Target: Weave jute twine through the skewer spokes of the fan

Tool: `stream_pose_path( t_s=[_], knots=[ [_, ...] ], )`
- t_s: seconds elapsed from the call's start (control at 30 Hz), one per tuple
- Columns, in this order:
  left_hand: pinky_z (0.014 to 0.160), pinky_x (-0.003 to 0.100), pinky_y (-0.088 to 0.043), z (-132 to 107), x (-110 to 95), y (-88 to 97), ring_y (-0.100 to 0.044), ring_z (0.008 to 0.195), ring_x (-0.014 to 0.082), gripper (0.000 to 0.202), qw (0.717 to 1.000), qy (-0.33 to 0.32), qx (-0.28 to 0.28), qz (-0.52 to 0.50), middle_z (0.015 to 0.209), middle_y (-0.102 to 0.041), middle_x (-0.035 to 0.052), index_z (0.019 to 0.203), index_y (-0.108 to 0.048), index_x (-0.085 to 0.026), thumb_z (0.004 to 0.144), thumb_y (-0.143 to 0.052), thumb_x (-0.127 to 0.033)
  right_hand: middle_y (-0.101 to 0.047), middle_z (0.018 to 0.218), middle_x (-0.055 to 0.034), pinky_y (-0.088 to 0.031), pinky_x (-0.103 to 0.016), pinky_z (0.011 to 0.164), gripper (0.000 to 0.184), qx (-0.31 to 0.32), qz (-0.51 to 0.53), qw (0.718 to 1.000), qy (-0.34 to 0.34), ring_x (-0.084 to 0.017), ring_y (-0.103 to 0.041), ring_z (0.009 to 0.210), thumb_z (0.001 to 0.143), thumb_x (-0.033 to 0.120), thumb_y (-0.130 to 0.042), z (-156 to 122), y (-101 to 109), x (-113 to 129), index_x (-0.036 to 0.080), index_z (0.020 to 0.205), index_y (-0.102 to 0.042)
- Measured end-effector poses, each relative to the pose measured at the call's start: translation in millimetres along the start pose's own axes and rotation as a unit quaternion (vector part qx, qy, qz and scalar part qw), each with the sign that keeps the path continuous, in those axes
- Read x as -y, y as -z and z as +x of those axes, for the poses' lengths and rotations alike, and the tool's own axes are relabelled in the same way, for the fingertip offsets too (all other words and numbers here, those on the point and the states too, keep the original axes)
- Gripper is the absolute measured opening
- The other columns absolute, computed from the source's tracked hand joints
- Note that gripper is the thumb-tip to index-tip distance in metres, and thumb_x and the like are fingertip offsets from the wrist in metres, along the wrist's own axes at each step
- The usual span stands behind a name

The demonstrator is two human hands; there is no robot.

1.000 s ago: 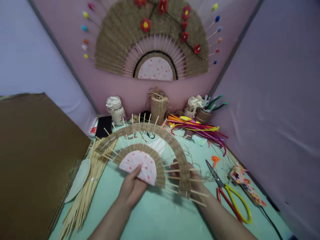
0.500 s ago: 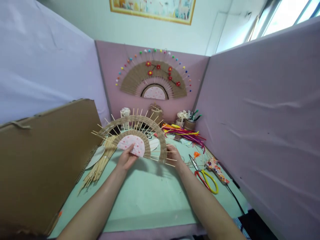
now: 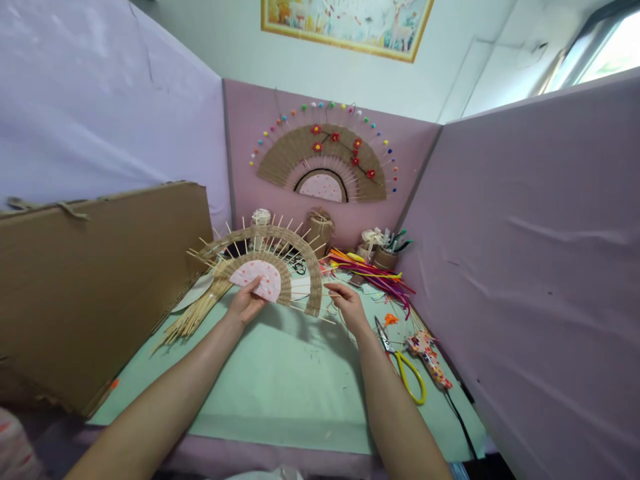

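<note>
My left hand (image 3: 247, 303) grips a half-round woven fan (image 3: 315, 283) by its lower middle, the thumb lying on the pink dotted half-circle (image 3: 260, 279). Thin sticks radiate from this centre through an inner and an outer woven twine band, their ends poking out past the outer band. At the fan's right end my right hand (image 3: 349, 310) is closed in a pinch beside the stick ends. A thin strand of twine (image 3: 344, 325) hangs by its fingers; the fingertips' exact hold is hard to see.
Scissors (image 3: 411, 379) and a patterned glue gun (image 3: 430, 360) with a cord lie at right. Colourful pipe cleaners (image 3: 373, 272), a twine roll (image 3: 320, 230) and pots stand behind. Bundled sticks (image 3: 197, 313) and cardboard (image 3: 100, 287) are at left. A finished fan (image 3: 280, 157) hangs on the partition.
My right hand has drawn away from behind the fan's right end and now pinches just outside it. The fan stays in my left hand. The whole view has shifted slightly.
</note>
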State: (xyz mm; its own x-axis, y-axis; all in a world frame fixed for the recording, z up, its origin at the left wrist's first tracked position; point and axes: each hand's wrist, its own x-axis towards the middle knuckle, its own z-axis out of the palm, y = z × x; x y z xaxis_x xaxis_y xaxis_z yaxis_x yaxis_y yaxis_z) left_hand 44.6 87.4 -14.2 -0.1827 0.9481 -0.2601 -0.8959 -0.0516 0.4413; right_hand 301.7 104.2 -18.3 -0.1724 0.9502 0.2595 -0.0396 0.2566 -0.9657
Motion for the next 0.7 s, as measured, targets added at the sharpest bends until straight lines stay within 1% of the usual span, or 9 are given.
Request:
stream_pose_path(
  t_s=[0.1,0.2,0.3,0.4,0.5,0.57,0.63,0.7],
  knots=[
    [0.095,0.035,-0.047,4,0,4.6,-0.067,0.089,0.0168,0.036,1.000,0.000,0.004,0.012,0.098,-0.071,0.0109,0.117,-0.058,-0.014,0.085,-0.048,-0.003,-0.065,0.093,-0.0045,-0.040,-0.029,0.075,0.024,0.024,-0.075,0.997,0.024,-0.018,-0.053,0.085,0.070,0.031,-0.058,0,5,1,0.020,0.088,-0.069],
    [0.098,0.039,-0.044,6,0,6.1,-0.067,0.093,0.0183,0.034,0.999,-0.002,0.012,0.035,0.099,-0.071,0.0111,0.115,-0.059,-0.013,0.085,-0.048,-0.004,-0.063,0.091,-0.0046,-0.040,-0.030,0.078,0.024,0.044,-0.150,0.986,0.054,-0.017,-0.053,0.084,0.072,0.025,-0.055,2,13,-3,0.020,0.089,-0.069],
    [0.099,0.040,-0.044,6,1,5.8,-0.066,0.096,0.0199,0.033,0.998,-0.002,0.001,0.056,0.098,-0.070,0.0117,0.113,-0.060,-0.013,0.084,-0.048,-0.004,-0.059,0.087,-0.0046,-0.039,-0.031,0.078,0.027,0.060,-0.238,0.963,0.113,-0.016,-0.053,0.080,0.075,0.019,-0.049,2,21,-6,0.021,0.091,-0.070],
    [0.098,0.039,-0.044,5,2,5.6,-0.065,0.098,0.0206,0.032,0.998,-0.003,0.000,0.065,0.099,-0.070,0.0130,0.112,-0.060,-0.012,0.084,-0.048,-0.003,-0.056,0.086,-0.0058,-0.038,-0.032,0.080,0.027,0.071,-0.306,0.937,0.155,-0.018,-0.052,0.082,0.079,0.017,-0.046,0,25,-4,0.022,0.092,-0.070],
    [0.099,0.040,-0.044,6,4,5.4,-0.065,0.099,0.0214,0.033,0.998,-0.004,0.002,0.055,0.101,-0.070,0.0135,0.113,-0.060,-0.012,0.083,-0.050,-0.003,-0.058,0.085,-0.0071,-0.038,-0.033,0.080,0.023,0.071,-0.348,0.920,0.165,-0.019,-0.052,0.083,0.081,0.017,-0.048,-5,21,3,0.021,0.091,-0.069],
    [0.099,0.040,-0.044,6,4,5.6,-0.064,0.101,0.0216,0.035,0.999,-0.010,-0.004,0.040,0.103,-0.069,0.0135,0.114,-0.060,-0.013,0.082,-0.050,-0.002,-0.059,0.084,-0.0074,-0.037,-0.033,0.079,0.018,0.068,-0.364,0.915,0.161,-0.019,-0.052,0.082,0.081,0.020,-0.050,-8,17,9,0.020,0.086,-0.068],
    [0.099,0.039,-0.043,8,5,6.3,-0.064,0.102,0.0210,0.035,0.999,-0.021,-0.005,0.030,0.105,-0.069,0.0130,0.114,-0.060,-0.013,0.082,-0.051,-0.001,-0.060,0.081,-0.0072,-0.037,-0.032,0.076,0.016,0.069,-0.366,0.915,0.157,-0.019,-0.053,0.079,0.082,0.023,-0.052,-11,13,13,0.020,0.082,-0.067],
    [0.100,0.039,-0.042,9,4,7.2,-0.065,0.099,0.0198,0.034,0.999,-0.032,0.003,0.030,0.104,-0.070,0.0121,0.111,-0.062,-0.013,0.082,-0.051,-0.001,-0.062,0.080,-0.0072,-0.037,-0.032,0.074,0.017,0.076,-0.359,0.918,0.153,-0.019,-0.053,0.077,0.083,0.024,-0.051,-13,12,15,0.021,0.081,-0.068]
  ],
)
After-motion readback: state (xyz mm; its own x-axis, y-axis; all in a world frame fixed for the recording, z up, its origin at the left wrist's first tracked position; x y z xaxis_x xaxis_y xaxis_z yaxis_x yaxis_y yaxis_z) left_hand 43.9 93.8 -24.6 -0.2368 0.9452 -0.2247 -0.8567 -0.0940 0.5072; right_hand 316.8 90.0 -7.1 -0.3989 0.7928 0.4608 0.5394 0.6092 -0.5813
